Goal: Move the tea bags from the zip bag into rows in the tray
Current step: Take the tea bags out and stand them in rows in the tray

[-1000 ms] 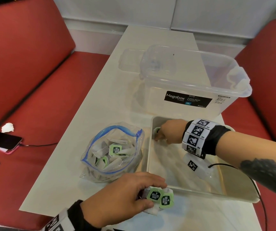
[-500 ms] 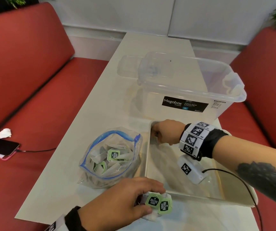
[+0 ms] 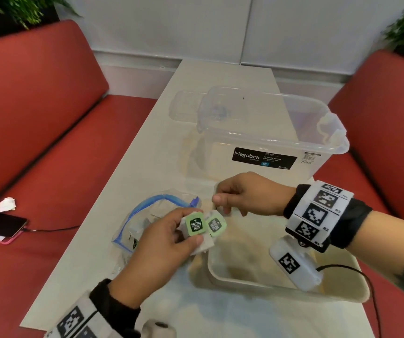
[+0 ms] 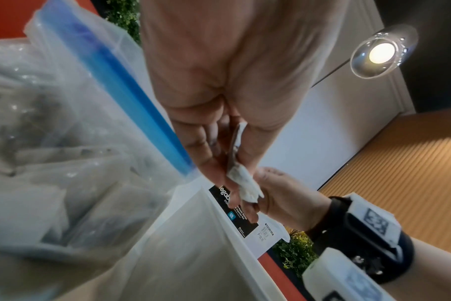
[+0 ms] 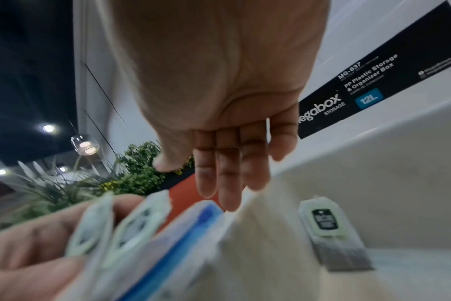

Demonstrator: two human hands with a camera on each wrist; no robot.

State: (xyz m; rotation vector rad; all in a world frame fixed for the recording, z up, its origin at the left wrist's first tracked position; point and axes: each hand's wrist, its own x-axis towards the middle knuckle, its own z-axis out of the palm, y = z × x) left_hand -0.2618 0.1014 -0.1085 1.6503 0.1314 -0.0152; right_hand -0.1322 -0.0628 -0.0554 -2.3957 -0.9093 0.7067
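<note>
The left hand (image 3: 157,250) pinched two tea bags (image 3: 204,225) above the tray (image 3: 264,286) edge, beside the zip bag (image 3: 147,215). The right hand (image 3: 247,193), fingers loosely bent, seemed empty; one tea bag (image 5: 330,230) lay inside the tray

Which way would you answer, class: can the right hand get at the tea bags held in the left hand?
Probably yes. The right hand hovers open just beyond the tea bags, which stick out from the left hand's grip, with nothing between them.
</note>
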